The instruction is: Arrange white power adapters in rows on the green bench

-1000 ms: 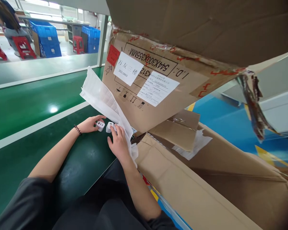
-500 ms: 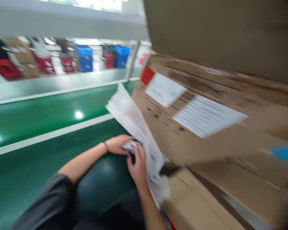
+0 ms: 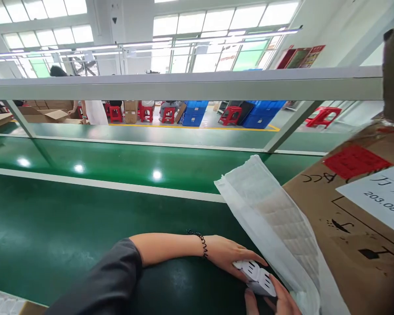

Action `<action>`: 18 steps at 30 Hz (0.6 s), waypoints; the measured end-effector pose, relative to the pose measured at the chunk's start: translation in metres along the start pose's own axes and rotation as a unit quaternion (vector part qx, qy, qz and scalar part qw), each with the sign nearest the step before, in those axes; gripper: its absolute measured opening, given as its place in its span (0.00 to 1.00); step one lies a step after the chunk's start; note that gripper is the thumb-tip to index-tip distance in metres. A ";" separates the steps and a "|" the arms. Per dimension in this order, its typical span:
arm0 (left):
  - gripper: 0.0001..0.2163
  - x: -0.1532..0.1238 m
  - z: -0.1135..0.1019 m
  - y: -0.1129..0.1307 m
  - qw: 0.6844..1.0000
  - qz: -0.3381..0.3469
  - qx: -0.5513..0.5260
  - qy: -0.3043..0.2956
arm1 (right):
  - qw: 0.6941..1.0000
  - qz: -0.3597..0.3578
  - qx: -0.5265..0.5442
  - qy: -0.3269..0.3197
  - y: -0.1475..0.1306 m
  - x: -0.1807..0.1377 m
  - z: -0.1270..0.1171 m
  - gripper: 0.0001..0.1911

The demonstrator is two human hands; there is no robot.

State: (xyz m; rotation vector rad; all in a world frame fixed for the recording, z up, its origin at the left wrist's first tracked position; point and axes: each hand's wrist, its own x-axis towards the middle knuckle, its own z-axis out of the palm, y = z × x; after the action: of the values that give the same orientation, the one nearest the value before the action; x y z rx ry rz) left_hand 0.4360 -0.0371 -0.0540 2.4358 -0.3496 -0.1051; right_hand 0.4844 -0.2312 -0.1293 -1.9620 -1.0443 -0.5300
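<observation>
My left hand (image 3: 228, 256) rests on the green belt (image 3: 68, 236) with its fingers curled round the white plug adapters (image 3: 258, 278) from the left. At the bottom edge my right hand (image 3: 276, 302) shows only in part; its thumb and fingers press the same adapters from below. The adapters lie side by side, their slotted faces up. A white sheet of ribbed packing paper (image 3: 276, 218) leans just right of both hands against a brown cardboard box (image 3: 357, 227).
The box carries a red sticker (image 3: 356, 161) and a white label (image 3: 377, 194). A grey frame rail (image 3: 184, 85) crosses above the belt. Beyond it stand red stools (image 3: 231, 114), blue crates (image 3: 193, 113), cartons and people at work.
The view has swung up and to the left, so the box now fills only the right edge. Both hands have come together around the two adapters.
</observation>
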 end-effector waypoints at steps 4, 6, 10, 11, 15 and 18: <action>0.34 -0.042 -0.003 0.017 0.998 0.014 -0.050 0.045 | 0.997 0.033 0.039 -0.051 -0.037 0.003 -0.019 0.29; 0.35 -0.064 -0.002 0.018 0.992 0.003 -0.087 0.087 | 0.992 0.048 0.076 -0.086 -0.054 0.005 -0.025 0.26; 0.40 -0.082 0.004 0.002 0.977 -0.017 -0.154 0.147 | 0.977 0.076 0.125 -0.157 -0.062 0.008 -0.026 0.27; 0.41 -0.083 0.005 0.000 0.975 -0.012 -0.167 0.147 | 0.974 0.083 0.130 -0.165 -0.062 0.007 -0.027 0.29; 0.44 -0.081 -0.001 0.000 0.971 0.011 -0.208 0.115 | 0.969 0.107 0.144 -0.168 -0.063 0.005 -0.030 0.31; 0.49 -0.084 -0.016 -0.002 0.977 0.017 -0.209 0.043 | 0.968 0.111 0.151 -0.166 -0.064 0.006 -0.032 0.31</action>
State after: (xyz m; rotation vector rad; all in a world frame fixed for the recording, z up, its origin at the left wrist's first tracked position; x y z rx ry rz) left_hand 0.3585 -0.0026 -0.0444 2.0102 -0.2961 -0.0523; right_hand 0.4350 -0.2352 -0.0766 -1.8937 -1.0197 0.0844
